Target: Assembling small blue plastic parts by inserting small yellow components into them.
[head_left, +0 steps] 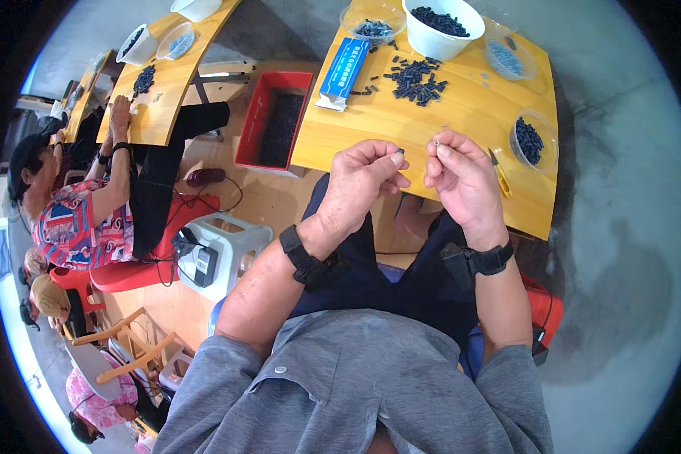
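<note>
Both my hands are raised over the near edge of the wooden table [424, 129]. Between thumb and fingertips, my left hand [359, 181] pinches a small black piece [401, 151], of which only the end shows. Close by on the right, my right hand [465, 178] pinches a tiny pale piece [436, 144], too small to identify. A gap separates the two pieces. Farther back lies a loose pile of short black cylindrical pieces [418, 82]. A yellow-handled tool with a dark tip [499, 174] rests beside my right hand.
A white tub [440, 41] of black pieces stands at the back. Clear bowls hold pale bluish bits [507, 59] and black pieces [530, 140]. A blue-and-white box [344, 74] lies left of the pile. Left of the table is a red bin [250, 125]; another person [91, 204] works beyond.
</note>
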The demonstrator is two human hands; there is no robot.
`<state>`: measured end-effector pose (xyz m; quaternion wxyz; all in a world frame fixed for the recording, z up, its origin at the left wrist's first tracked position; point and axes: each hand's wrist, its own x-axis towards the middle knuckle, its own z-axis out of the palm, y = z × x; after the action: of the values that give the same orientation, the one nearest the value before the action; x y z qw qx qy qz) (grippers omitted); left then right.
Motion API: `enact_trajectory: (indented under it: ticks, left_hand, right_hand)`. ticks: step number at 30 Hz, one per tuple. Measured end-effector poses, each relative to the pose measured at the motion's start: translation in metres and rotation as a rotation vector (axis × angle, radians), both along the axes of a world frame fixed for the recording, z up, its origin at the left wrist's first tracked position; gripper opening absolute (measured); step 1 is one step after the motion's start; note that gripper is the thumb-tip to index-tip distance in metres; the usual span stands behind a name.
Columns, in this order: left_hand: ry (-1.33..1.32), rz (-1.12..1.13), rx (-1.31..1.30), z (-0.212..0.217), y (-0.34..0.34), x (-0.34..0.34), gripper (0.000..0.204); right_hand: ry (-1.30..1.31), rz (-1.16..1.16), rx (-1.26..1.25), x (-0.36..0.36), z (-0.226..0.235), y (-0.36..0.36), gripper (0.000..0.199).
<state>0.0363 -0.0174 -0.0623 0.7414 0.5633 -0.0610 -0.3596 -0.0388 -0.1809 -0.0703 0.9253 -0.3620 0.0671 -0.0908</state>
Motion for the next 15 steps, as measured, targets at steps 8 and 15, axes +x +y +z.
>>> enact_trajectory:
  ticks: [8,15]
  left_hand:
    - [-0.168,-0.157,-0.069,0.021,0.010,-0.015,0.012]
    - [-0.227,-0.193,-0.104,0.029,0.015,-0.027,0.012]
  right_hand:
    - [0.028,-0.048,-0.472,-0.026,0.031,0.010,0.010]
    - [-0.018,-0.071,-0.964,-0.040,0.058,0.021,0.011]
